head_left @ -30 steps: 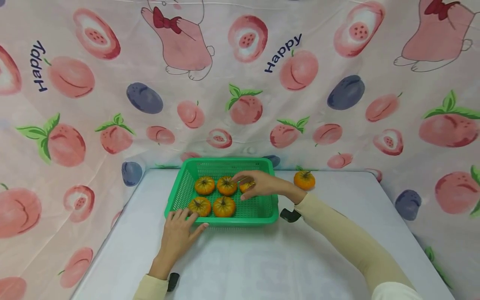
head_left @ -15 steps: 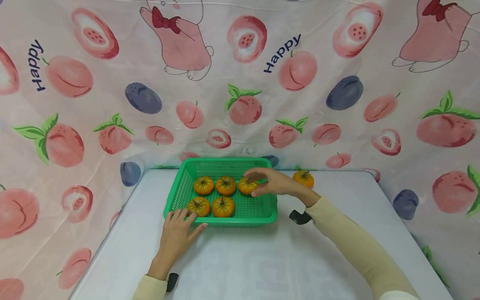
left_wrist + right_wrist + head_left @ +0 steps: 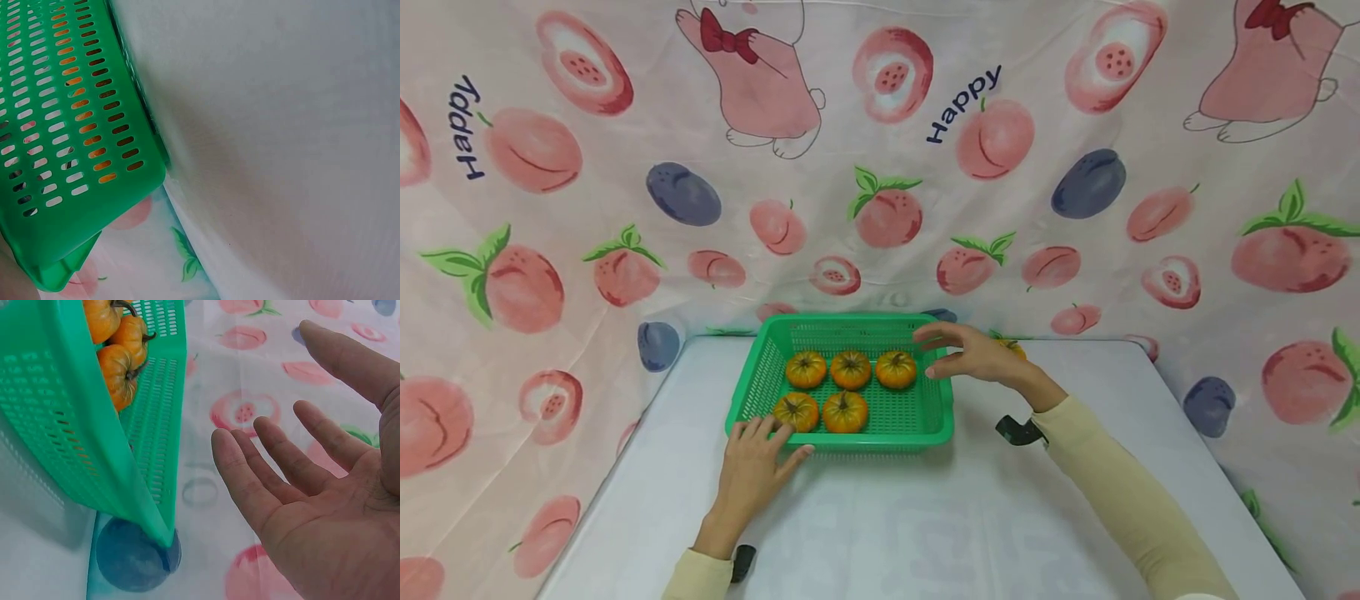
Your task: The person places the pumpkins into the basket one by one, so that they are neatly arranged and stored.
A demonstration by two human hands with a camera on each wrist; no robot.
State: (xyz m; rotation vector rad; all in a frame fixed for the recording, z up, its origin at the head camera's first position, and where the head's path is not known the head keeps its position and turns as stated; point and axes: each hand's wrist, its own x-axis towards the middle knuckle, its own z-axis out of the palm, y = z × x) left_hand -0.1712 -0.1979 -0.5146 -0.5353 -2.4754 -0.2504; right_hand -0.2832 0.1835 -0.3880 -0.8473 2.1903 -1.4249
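Several small orange pumpkins [image 3: 851, 370] sit in two rows inside a green perforated basket [image 3: 880, 440]. My left hand [image 3: 751, 467] rests its fingers on the basket's near left rim, thumb spread out in front. Over the right rim hovers my right hand [image 3: 977, 353], holding nothing, its fingers extended and apart from the thumb. In the right wrist view that hand [image 3: 325, 512] is beside the basket wall [image 3: 112, 450] without touching it. Another pumpkin [image 3: 1017, 349] lies on the table right of the basket, mostly hidden behind the right wrist.
A white-covered table [image 3: 880, 525] carries the basket. Behind and at both sides hangs a pink fruit-print cloth [image 3: 880, 150], close to the basket's far edge. Black wrist devices [image 3: 1019, 430] sit below both wrists.
My right hand has drawn away from the back-row right pumpkin, moving right and slightly up to the basket's right rim. That pumpkin is now uncovered. The left hand has stayed put.
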